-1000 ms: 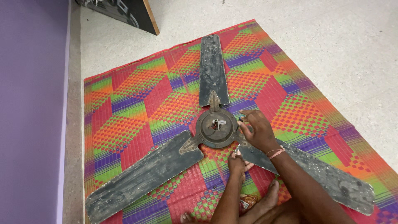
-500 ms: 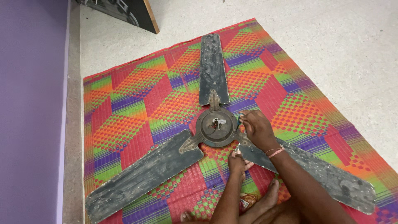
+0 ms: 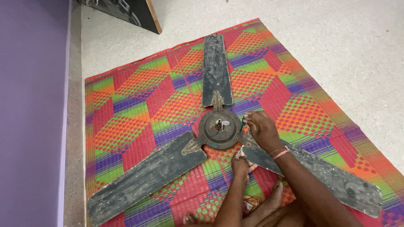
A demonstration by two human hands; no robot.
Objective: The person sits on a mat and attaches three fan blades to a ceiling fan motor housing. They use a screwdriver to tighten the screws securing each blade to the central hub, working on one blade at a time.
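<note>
Dirty dark three-bladed metal ceiling fan (image 3: 216, 126) lay flat on the bright woven plastic mat (image 3: 139, 105). My right hand (image 3: 261, 130) pinched its hub rim; my left hand (image 3: 240, 163), fingers curled, touched the near blade's bracket. Probably heavy, stiff, grimy; grip at hub.

Over the last second the right hand (image 3: 261, 130) has edged slightly along the rim of the fan hub (image 3: 220, 129), fingertips now at its right edge, while little else moved.
</note>
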